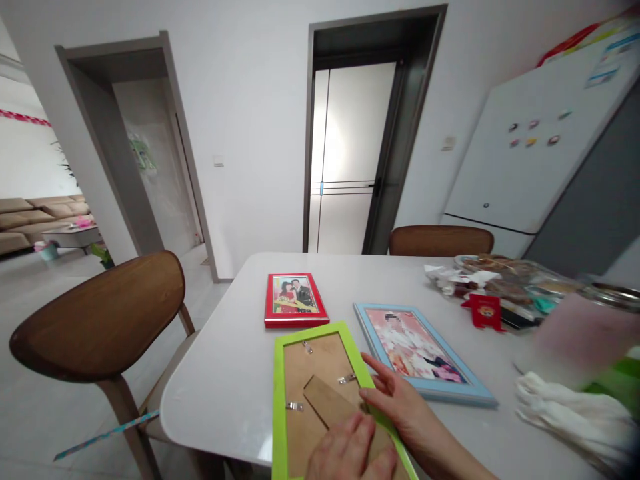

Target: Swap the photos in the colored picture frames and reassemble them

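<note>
A lime-green photo frame (279,407) faces me with its back up, tilted at the near side of the table. Its brown backing board (295,373) has small metal clips and a brown stand leg (320,397). My right hand (400,400) grips the frame's right edge, thumb and fingers around the rim. Over the lower part of the stand leg lies my left hand (345,450), its bent fingers pressed together against the back. Part of that hand and the frame's bottom are cut off by the picture. A light-blue photo frame (435,390) lies picture-up beside my right hand.
A red photo frame (295,321) lies picture-up on the white table (220,373). At right are a red packet (486,312), plastic bags (530,277), a pinkish jar (575,340) and white cloth gloves (565,407). Wooden chairs (105,313) stand left and behind.
</note>
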A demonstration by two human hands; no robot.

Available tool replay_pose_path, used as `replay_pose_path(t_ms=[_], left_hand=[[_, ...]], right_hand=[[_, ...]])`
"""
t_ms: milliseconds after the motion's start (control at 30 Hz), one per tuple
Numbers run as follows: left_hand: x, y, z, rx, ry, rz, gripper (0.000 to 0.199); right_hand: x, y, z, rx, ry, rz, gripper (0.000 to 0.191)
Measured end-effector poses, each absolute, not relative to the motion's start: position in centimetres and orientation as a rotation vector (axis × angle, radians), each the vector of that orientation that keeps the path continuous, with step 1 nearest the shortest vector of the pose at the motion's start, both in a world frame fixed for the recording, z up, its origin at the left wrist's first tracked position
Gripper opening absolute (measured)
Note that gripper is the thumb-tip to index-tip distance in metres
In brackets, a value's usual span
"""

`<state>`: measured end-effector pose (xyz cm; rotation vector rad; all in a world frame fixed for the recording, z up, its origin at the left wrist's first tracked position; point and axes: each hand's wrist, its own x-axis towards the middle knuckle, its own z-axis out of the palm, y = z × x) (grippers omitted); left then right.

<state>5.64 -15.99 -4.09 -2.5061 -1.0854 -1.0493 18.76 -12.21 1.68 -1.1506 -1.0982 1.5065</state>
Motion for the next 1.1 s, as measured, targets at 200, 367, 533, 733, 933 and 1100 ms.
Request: replay_pose_path(t_ms=[200,367,533,733,933,1100], left_hand=[[2.0,-14.7,-2.9,-2.886,-1.113,-0.610,0.054],[-2.6,-14.0,-2.7,-2.620,-1.859,-0.964,0.051],[-4.0,-12.7,-3.8,-2.487,-2.199,-1.383,0.050],[-3.8,-12.4,-3.8,-2.469,-2.220,-1.467,0.052],[-3.9,-12.5,-3.9,-2.484,-2.193,-1.477,0.053],[-4.0,-12.6,-4.1,-2.465,-2.173,-1.502,0.055]], right_hand=[[18.9,-10.2,-2.7,-1.541,-1.691,0.812,0.055],[19.1,-10.6,-2.7,-1.602,-2.009,0.452,0.038],[18.4,-8.9,-2.2,-1.573,-2.081,0.337,0.033],[17.2,-7.5,-2.6,-1.540,-2.091,0.268,0.024],[17.2,-7.5,-2.6,-1.517,-2.114,0.235,0.023],[16.9,-7.6,-2.0,-1.564,-2.130,0.210,0.024]])
